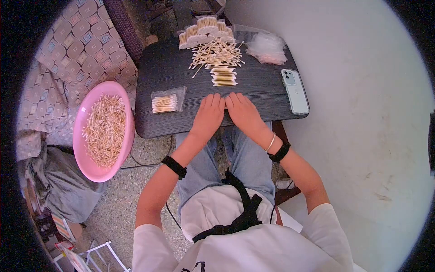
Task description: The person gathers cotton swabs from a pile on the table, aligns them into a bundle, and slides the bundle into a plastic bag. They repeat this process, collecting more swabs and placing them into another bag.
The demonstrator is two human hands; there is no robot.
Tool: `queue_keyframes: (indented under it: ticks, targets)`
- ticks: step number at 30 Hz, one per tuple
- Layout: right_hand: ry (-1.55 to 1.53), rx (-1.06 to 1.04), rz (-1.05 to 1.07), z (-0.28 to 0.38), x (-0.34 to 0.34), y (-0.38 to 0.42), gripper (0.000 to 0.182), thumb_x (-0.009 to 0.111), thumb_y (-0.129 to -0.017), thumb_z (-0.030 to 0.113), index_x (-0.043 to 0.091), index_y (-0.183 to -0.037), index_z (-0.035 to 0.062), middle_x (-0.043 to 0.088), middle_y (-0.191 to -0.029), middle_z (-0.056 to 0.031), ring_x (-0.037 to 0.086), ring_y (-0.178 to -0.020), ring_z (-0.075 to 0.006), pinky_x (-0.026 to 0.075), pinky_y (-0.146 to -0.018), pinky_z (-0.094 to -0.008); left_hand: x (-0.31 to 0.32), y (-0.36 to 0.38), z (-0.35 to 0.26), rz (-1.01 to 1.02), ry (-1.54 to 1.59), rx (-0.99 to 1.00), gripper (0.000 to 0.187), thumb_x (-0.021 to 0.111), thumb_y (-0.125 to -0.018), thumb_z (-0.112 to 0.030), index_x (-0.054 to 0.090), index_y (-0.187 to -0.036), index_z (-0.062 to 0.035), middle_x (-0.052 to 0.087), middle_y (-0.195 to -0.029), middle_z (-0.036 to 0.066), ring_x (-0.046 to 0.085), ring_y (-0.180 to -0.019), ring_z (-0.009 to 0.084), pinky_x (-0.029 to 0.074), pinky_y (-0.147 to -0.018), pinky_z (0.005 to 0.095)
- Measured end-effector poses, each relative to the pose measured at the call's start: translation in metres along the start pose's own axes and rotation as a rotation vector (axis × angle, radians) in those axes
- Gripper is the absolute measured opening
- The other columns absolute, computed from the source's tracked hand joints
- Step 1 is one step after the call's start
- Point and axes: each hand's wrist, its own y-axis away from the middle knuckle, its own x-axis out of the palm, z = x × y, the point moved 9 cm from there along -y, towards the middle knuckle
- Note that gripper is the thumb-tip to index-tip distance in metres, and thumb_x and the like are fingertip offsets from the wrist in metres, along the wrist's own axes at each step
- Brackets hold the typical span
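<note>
My left hand (211, 111) and my right hand (241, 109) meet side by side at the front edge of the dark table, fingers closed and curled downward. A thin tan strip of cotton swab sticks (225, 105) shows between them; my fingers hide the rest. Just beyond my fingertips lies a neat row of cotton swabs (224, 77). Behind the row is a loose, tangled heap of cotton swabs (218, 52). To the left of my left hand, a clear plastic bag (180, 96) contains a bundle of cotton swabs (164, 104).
Stacked round bundles of cotton swabs (207, 25) stand at the table's back. Clear plastic bags (266, 47) lie at back right, and a phone (295, 93) rests along the right edge near the wall (362, 113). A pink basin (129, 136) full of loose swabs is left of the table.
</note>
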Motion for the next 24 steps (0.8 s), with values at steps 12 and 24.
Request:
queue_keyframes:
  ticks: [12, 24]
  targets:
    - [-0.016, -0.012, 0.127, 0.003, 0.007, 0.004, 0.012, 0.054, -0.081, 0.013, 0.054, -0.092, 0.0065, 0.054, -0.088, -0.0080, 0.056, -0.089, -0.0231, 0.049, -0.075, -0.0345, -0.005, 0.004, -0.003, 0.011, 0.115, 0.061, 0.015, 0.052, -0.080, -0.012, 0.052, -0.093, -0.0032, 0.050, -0.092, 0.012, 0.051, -0.092, 0.0271, 0.044, -0.085, 0.0373]
    - [-0.033, -0.029, 0.096, 0.012, 0.002, 0.014, 0.012, 0.054, -0.082, 0.012, 0.053, -0.091, 0.0061, 0.052, -0.091, -0.0082, 0.054, -0.088, -0.0233, 0.049, -0.076, -0.0338, -0.014, 0.013, -0.003, -0.051, 0.049, 0.157, 0.020, 0.052, -0.079, -0.014, 0.054, -0.095, -0.0029, 0.053, -0.096, 0.011, 0.052, -0.097, 0.0260, 0.044, -0.091, 0.0366]
